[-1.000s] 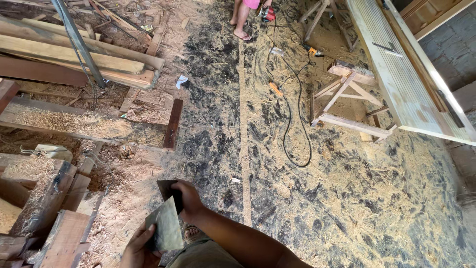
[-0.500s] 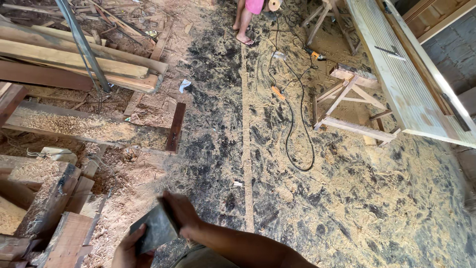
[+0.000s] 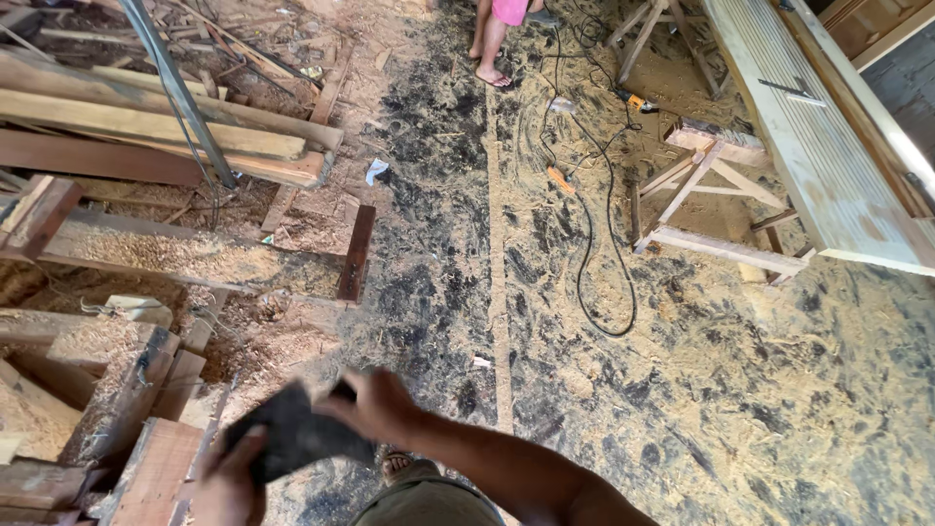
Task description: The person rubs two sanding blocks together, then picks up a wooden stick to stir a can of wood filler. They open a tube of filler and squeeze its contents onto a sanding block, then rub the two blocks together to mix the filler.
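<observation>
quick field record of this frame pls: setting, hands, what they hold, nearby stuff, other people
setting: workshop floor covered in sawdust and shavings
left hand: grip on lower edge of a dark flat sheet
right hand: grip on the sheet's upper edge
sheet: blurred, kind unclear
left side: stacked planks, timber offcuts
centre: long thin wooden strip lying on the floor
right side: black cable, wooden sawhorse, pale door panel
other people: bare legs at top edge

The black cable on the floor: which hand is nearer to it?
Right. The right hand is below-left of the cable; the left hand is farther left and lower.
</observation>
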